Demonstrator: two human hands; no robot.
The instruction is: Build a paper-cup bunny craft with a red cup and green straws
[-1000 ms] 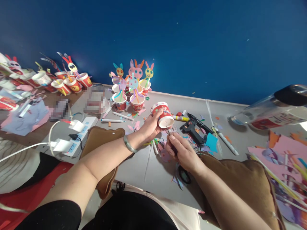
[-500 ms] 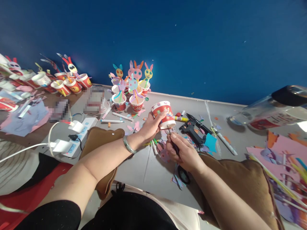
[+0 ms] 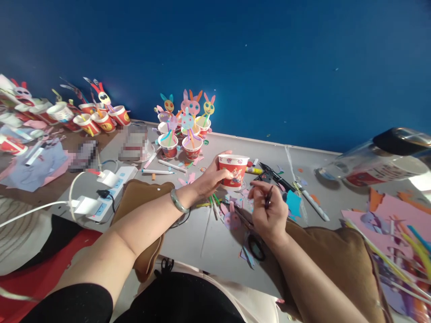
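We see a red paper cup (image 3: 238,172), white with purplish flowers around its top (a small cartoon figure decorates the red). Behind the cup we get a deep blue wall (image 3: 269,67); to its right, a turquoise paper scrap (image 3: 294,205).

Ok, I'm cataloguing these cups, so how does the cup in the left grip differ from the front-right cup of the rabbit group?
The held cup is in the left grip; the front-right cup stands on the table. No rabbit rises above the held cup's rim, while coloured strips stand in the front-right cup. The held cup's inside is hidden; the front-right cup shows its pale interior. Both have red sides and white rims.
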